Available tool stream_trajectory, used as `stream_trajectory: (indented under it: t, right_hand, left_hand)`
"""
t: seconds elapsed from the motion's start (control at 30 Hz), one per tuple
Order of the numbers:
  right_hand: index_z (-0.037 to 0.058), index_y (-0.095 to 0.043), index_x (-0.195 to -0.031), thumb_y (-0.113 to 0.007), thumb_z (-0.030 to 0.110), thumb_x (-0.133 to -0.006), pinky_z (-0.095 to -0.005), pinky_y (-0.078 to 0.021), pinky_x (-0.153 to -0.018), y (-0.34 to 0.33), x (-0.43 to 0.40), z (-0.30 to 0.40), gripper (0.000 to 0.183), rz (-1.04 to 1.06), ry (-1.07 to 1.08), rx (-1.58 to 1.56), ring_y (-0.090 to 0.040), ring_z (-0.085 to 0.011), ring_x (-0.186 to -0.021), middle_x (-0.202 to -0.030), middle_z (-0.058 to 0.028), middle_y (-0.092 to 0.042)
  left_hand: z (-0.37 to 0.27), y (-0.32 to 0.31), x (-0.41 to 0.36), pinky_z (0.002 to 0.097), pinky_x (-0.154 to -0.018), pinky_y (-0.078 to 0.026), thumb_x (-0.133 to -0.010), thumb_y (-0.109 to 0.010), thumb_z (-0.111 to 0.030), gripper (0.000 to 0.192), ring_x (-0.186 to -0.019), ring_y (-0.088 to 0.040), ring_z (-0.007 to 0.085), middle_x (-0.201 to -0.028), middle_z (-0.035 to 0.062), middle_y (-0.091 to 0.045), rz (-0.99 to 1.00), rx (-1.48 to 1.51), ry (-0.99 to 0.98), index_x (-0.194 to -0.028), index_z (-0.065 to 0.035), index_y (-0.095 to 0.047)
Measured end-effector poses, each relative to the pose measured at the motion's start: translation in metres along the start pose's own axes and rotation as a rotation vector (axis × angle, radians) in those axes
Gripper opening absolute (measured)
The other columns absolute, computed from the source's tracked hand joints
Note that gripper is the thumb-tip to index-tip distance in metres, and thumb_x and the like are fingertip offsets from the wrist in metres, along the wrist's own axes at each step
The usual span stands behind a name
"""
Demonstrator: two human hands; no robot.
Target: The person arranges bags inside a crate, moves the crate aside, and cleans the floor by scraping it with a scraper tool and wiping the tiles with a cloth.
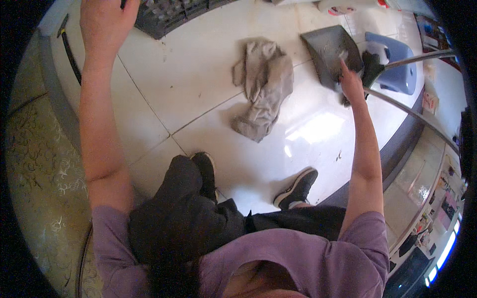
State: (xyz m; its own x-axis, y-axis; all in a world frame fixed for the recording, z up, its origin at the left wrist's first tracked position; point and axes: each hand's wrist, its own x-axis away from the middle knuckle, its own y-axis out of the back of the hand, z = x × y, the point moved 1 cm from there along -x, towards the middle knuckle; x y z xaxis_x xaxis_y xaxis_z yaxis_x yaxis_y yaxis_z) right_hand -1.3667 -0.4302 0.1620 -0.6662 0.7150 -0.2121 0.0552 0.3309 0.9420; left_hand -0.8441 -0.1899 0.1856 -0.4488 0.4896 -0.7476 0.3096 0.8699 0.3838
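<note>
At the top left is my left hand (106,24), its fingers partly cut off by the picture's edge beside a black ridged plastic item (164,18); a small dark patch shows between thumb and fingers, and what it is cannot be told. My right hand (352,83) is over the edge of a dark dustpan (324,52), index finger extended towards a small whitish bit (343,55) in the pan. The other fingers are unclear. Dark bristles or a brush head (372,69) lie close beside that hand. A crumpled grey-beige cloth (266,82) lies on the floor between both hands.
Two metal poles (417,59) run to the right edge. A blue plastic item (404,67) stands behind the brush head. A black-handled tool (70,52) lies at far left. My shoes (298,188) rest on white floor tiles (201,93). A patterned panel (44,156) borders the left.
</note>
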Motion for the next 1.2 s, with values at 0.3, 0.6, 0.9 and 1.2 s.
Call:
stream_trajectory:
  t: [0.3, 0.6, 0.9, 1.2]
  right_hand:
    - [0.0093, -0.061, -0.101, -0.056, 0.008, -0.078, -0.0399, -0.0474, -0.079, -0.009, -0.015, 0.031, 0.023, -0.172, -0.021, -0.265, -0.058, -0.0313, -0.09, -0.097, -0.0099, -0.061]
    - [0.0065, -0.059, -0.105, -0.07, 0.01, -0.073, -0.0429, -0.0423, -0.091, 0.005, 0.067, 0.213, 0.034, 0.086, 0.374, -0.483, -0.053, -0.0338, -0.105, -0.108, -0.012, -0.059]
    - [0.0046, -0.056, -0.111, -0.053, 0.007, -0.078, -0.0438, -0.0409, -0.089, -0.002, -0.111, 0.225, 0.033, -0.21, 0.241, -0.721, -0.05, -0.0387, -0.102, -0.109, -0.0183, -0.056]
    - [0.0046, -0.054, -0.116, -0.051, 0.019, -0.085, -0.0427, -0.0401, -0.093, -0.068, -0.101, 0.364, 0.034, 0.314, -0.374, -1.078, -0.052, -0.0292, -0.104, -0.11, -0.0166, -0.056]
  left_hand:
    - [-0.096, 0.03, -0.029, 0.046, -0.097, -0.036, -0.078, -0.059, -0.004, 0.021, -0.099, -0.053, 0.0348, -0.096, 0.0154, -0.058, 0.338, -0.585, -0.336, -0.099, -0.0034, -0.058]
    - [-0.081, 0.025, -0.027, 0.0454, -0.091, -0.039, -0.075, -0.056, 0.001, 0.025, -0.096, -0.052, 0.0365, -0.092, 0.0163, -0.057, 0.254, -0.368, -0.367, -0.099, -0.0032, -0.058]
    - [-0.077, 0.036, -0.029, 0.0447, -0.085, -0.041, -0.067, -0.058, 0.004, 0.031, -0.091, -0.052, 0.0369, -0.088, 0.0165, -0.057, 0.219, -0.399, -0.432, -0.097, -0.0031, -0.059]
    - [-0.085, 0.031, -0.035, 0.0422, -0.088, -0.042, -0.065, -0.061, 0.003, 0.028, -0.083, -0.055, 0.032, -0.08, 0.0108, -0.058, 0.226, -0.343, -0.39, -0.092, -0.0053, -0.062]
